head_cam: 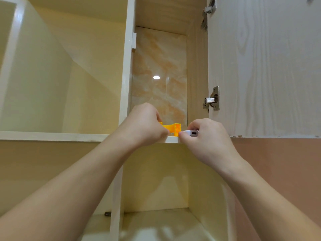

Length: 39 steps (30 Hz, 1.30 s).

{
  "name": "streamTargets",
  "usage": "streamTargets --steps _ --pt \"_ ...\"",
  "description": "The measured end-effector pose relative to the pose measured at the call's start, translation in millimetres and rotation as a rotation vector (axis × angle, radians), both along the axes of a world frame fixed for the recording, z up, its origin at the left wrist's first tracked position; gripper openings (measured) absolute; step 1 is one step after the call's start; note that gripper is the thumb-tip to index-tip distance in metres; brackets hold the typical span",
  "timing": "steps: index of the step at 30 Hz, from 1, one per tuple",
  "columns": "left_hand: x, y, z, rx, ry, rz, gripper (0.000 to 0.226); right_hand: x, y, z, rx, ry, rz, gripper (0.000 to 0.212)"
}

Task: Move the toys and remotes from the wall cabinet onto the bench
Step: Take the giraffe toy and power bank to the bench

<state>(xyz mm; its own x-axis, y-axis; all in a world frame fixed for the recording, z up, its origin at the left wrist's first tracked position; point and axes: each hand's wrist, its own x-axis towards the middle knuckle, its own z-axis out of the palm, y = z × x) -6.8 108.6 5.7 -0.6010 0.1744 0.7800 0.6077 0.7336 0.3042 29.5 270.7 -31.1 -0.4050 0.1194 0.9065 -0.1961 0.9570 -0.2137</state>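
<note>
I look up into the open wall cabinet. On its narrow upper shelf (pixel 172 139) lies an orange plastic toy (pixel 172 128), partly hidden behind my hands. My left hand (pixel 144 126) reaches over the shelf edge with curled fingers that grip the toy's left end. My right hand (pixel 206 136) holds the end of a white remote (pixel 191 133) at the shelf's right front, fingers curled round it. The rest of the remote is hidden by that hand.
The cabinet door (pixel 264 66) stands open to the right with two metal hinges (pixel 212 100). A vertical divider (pixel 126 66) separates a wide compartment on the left. Below the shelf is another compartment (pixel 156 180). A marbled tile wall (pixel 159 75) backs the narrow bay.
</note>
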Motion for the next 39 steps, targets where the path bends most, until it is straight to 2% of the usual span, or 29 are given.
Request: streamTargets --steps 7,11,15,19,27,31,39 --pt "6 -4 -12 0.068 0.121 0.078 0.017 0 -1 -6 0.018 0.03 -0.026 0.023" --pt "17 -7 -20 0.127 0.159 0.062 0.006 -1 -3 -9 -0.013 0.048 -0.023 0.019" --pt "21 -6 -28 0.144 0.212 0.069 0.033 -1 -4 -14 -0.037 0.092 0.013 0.017" --pt "23 -7 -32 0.133 0.187 0.04 0.041 2 0 -17 -0.022 0.087 0.034 0.027" --pt "23 -15 -35 0.066 0.157 0.022 0.032 3 12 -19 0.013 0.134 0.092 0.027" --pt "18 -18 -42 -0.005 0.25 0.034 0.027 2 15 -23 -0.001 0.153 0.086 0.03" --pt "25 -24 -53 0.076 0.369 -0.077 0.042 8 14 -29 -0.028 0.208 0.151 0.03"
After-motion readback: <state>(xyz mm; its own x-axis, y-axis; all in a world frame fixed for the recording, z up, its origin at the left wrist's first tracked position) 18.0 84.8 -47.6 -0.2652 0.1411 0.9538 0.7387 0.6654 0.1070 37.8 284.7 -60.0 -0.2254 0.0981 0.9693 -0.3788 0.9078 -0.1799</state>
